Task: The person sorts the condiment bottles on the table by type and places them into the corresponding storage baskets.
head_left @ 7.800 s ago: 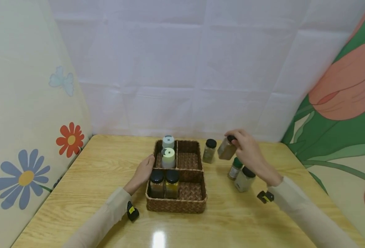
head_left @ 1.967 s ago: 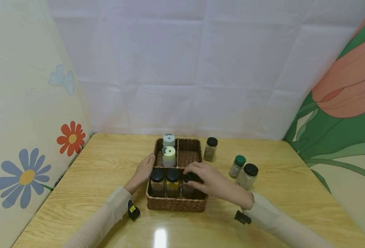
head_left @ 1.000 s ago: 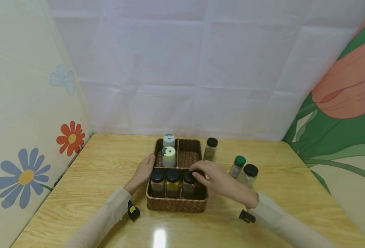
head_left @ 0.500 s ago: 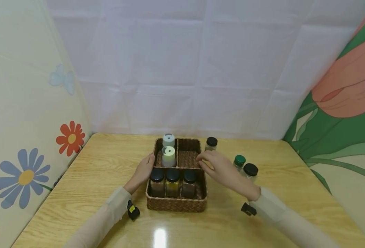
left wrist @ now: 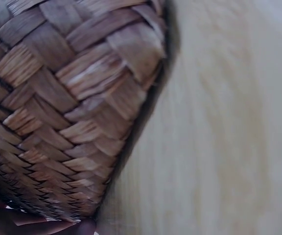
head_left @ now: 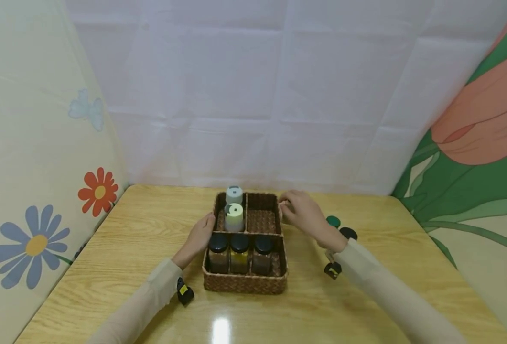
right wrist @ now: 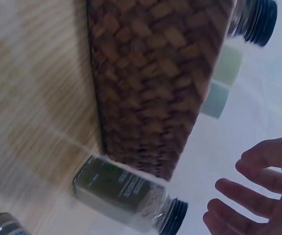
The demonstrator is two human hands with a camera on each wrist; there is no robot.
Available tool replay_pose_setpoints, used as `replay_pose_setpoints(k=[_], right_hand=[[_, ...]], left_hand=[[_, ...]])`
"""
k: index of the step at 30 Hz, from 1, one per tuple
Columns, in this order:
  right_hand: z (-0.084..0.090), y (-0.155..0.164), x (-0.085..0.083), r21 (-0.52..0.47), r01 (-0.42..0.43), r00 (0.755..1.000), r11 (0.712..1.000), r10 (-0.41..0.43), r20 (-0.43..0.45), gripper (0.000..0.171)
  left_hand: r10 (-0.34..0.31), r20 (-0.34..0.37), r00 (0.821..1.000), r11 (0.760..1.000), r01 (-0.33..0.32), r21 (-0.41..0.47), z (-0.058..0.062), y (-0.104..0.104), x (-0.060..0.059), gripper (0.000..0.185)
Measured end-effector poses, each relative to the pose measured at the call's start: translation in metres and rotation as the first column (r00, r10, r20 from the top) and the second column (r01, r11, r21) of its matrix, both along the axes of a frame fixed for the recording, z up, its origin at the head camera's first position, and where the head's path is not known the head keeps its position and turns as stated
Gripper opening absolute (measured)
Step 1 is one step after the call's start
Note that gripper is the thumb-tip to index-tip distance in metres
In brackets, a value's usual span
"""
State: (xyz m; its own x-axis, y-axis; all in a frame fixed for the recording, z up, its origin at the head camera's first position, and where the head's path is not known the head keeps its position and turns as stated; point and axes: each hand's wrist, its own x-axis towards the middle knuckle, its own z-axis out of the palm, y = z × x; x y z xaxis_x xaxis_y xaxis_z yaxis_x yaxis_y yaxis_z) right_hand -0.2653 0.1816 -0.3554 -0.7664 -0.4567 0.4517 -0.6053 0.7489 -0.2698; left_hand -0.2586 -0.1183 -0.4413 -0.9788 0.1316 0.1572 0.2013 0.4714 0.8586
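The right hand [head_left: 300, 213] has an open grip: in the right wrist view its fingers [right wrist: 248, 196] are spread and loose, with nothing held. They hover just beside the black cap of a small jar of greenish seasoning [right wrist: 126, 196], not yet touching it. This jar stands on the surface just outside the back right corner of the woven basket [head_left: 244, 284], and in the head view the hand hides it. Two seconds ago this hand was in the front compartment, setting down a brown, black-capped jar [head_left: 263, 253]. It has since let go and swung back and to the right, so that jar now stands free as the third in its row, beside the dark one [head_left: 218, 252] and the yellow one [head_left: 239, 252]. The left hand [head_left: 198, 237] has not moved; its grip is flat, fingers resting against the basket's left wall. Two white-capped bottles [head_left: 234, 215] fill the back left compartment. A green-capped jar [head_left: 333, 220] and another black-capped jar [head_left: 348, 233] wait behind the right forearm.
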Motion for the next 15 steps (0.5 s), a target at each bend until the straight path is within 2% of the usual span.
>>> replay_pose_setpoints(k=[9, 15], right_hand=[[-0.001, 0.011, -0.021, 0.040, 0.095, 0.996, 0.995, -0.095, -0.003, 0.018], [0.000, 0.013, -0.029, 0.103, 0.137, 0.987, 0.985, -0.144, 0.068, 0.031]], left_hand=[[-0.001, 0.002, 1.000, 1.000, 0.001, 0.011, 0.002, 0.002, 0.001, 0.052], [-0.003, -0.014, 1.000, 1.000, 0.004, 0.013, 0.001, 0.001, 0.002, 0.051]])
